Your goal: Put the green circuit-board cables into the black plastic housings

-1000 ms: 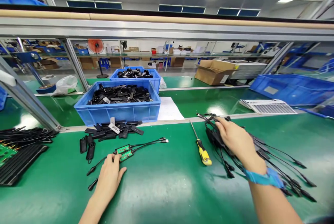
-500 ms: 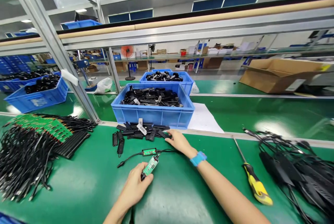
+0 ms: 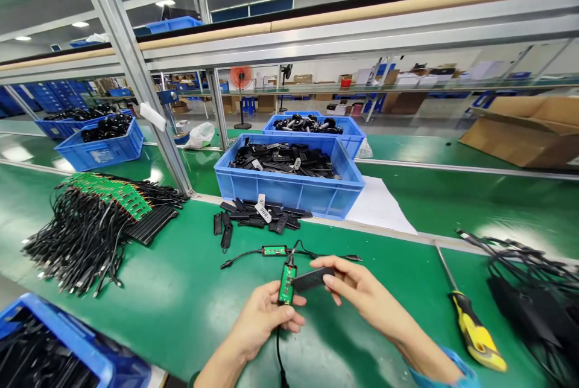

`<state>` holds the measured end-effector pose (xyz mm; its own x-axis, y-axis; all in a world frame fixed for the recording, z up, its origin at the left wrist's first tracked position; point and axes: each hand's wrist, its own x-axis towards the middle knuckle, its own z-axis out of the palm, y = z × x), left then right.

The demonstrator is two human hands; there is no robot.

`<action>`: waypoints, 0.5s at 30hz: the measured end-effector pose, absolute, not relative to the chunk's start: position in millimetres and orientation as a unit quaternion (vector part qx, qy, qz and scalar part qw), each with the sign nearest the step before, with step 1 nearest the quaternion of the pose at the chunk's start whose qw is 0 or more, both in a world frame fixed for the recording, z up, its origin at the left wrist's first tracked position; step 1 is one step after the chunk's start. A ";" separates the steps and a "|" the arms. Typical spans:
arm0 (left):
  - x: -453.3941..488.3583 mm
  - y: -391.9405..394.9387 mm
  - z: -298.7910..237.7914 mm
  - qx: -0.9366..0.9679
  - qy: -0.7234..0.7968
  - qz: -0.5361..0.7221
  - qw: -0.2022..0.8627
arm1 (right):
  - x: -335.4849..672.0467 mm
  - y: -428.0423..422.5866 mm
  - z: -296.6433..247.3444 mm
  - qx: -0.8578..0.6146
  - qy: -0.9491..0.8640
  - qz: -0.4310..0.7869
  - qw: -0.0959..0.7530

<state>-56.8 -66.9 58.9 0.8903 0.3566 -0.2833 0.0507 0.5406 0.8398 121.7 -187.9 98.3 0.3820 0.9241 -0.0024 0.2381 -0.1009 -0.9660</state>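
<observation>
My left hand (image 3: 263,321) grips a small green circuit board (image 3: 287,283) upright, its black cable (image 3: 278,358) hanging down. My right hand (image 3: 357,292) pinches a black plastic casing (image 3: 312,280) between thumb and fingers, and the casing's end is close to or touching the board. A second green board (image 3: 274,250) lies on the green bench mat (image 3: 181,291) just beyond my hands, on a black cable (image 3: 242,257). A loose heap of black casings (image 3: 257,214) sits farther ahead.
A blue crate of black casings (image 3: 289,174) stands ahead, with another crate (image 3: 312,125) behind it. A bundle of cabled boards (image 3: 99,225) lies left, a blue crate of cables (image 3: 49,346) front left. A yellow-handled screwdriver (image 3: 474,332) and black cables (image 3: 529,297) lie right.
My right hand has moved from the casing heap and now holds a black casing against the board. My left hand has raised the board upright. The view has turned left.
</observation>
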 end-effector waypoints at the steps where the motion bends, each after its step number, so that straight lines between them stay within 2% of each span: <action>1: -55.2 -70.4 59.2 0.472 0.207 0.085 0.853 | 116.4 -194.4 99.2 -0.656 -0.439 0.348 0.506; 9: -57.6 -85.2 64.1 0.480 0.159 0.038 0.862 | 96.0 -204.5 85.5 -0.673 -0.426 0.297 0.526; 15: -58.8 -90.1 66.6 0.526 0.190 0.054 0.827 | 86.8 -195.9 86.0 -0.664 -0.374 0.276 0.586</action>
<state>-58.8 -90.1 66.6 0.9217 0.2895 -0.2582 0.1114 0.4401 0.8910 86.8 -195.9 86.0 0.5690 0.8192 0.0722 0.1728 -0.0332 -0.9844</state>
